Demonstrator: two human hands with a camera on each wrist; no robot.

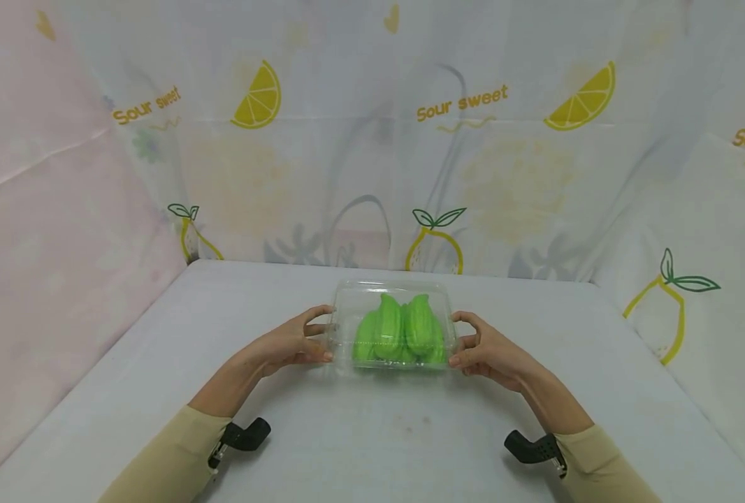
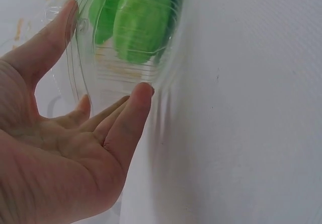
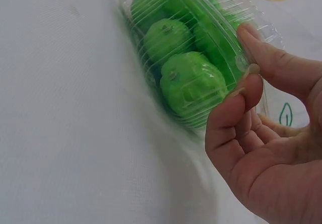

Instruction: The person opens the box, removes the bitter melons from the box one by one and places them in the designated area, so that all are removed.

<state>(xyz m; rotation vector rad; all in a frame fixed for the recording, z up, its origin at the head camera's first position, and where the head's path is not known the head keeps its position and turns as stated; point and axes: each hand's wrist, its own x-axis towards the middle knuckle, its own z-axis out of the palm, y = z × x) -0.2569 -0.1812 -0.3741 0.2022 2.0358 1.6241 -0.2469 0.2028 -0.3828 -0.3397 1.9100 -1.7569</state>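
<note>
A clear plastic clamshell box [image 1: 342, 314] with its lid down sits toward the back of the table, holding several green ridged gourd-like vegetables [image 1: 389, 328]. At the box's left end is my left hand [image 1: 291, 344], with the thumb and fingertips on its rim and side. My right hand [image 1: 495, 355] holds the opposite end. In the right wrist view the thumb and forefinger of that hand [image 3: 271, 123] pinch the rim. The left wrist view has the left hand's [image 2: 75, 143] fingers spread along the ribbed side, close over the table.
A white cloth covers the table [image 1: 372, 447]. Behind it hangs a curtain [image 1: 360, 161] printed with lemons and lettering, which continues along both sides. Each sleeved forearm carries a black wrist camera, one on the left [image 1: 247, 434] and one on the right [image 1: 528, 447].
</note>
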